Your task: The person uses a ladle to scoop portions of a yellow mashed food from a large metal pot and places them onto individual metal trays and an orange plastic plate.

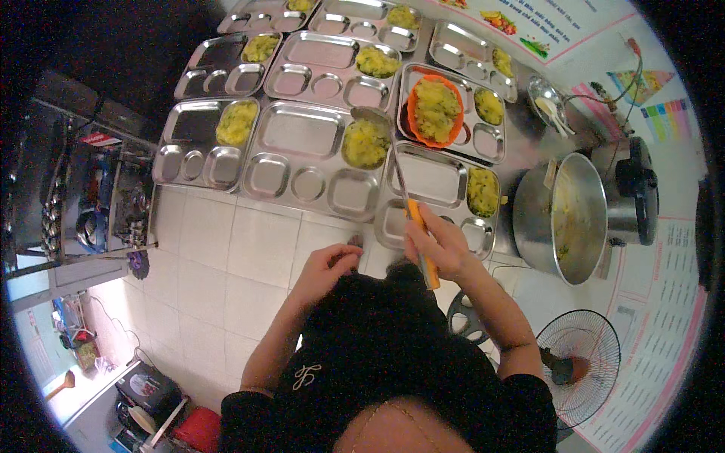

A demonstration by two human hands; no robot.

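Note:
My right hand (439, 240) grips the orange handle of a metal ladle (401, 172). The ladle's bowl rests at the upper edge of the yellow-green food (366, 144) in the front middle steel compartment tray (300, 131). Near my waist my left hand (334, 266) hangs with curled fingers; whether it touches anything is hard to tell. An orange bowl (435, 110) heaped with the same food stands on a tray behind the front right tray (433, 172). Several more steel trays, each with a portion in its upper right compartment, cover the table.
At the right stands a large steel pot (558, 218) with food remnants on its inner wall. Behind it is a black-lidded cooker (634, 187). A metal bowl with utensils (548, 107) sits by the wall. A fan (578, 368) is at my right, a metal rack (107, 198) at far left.

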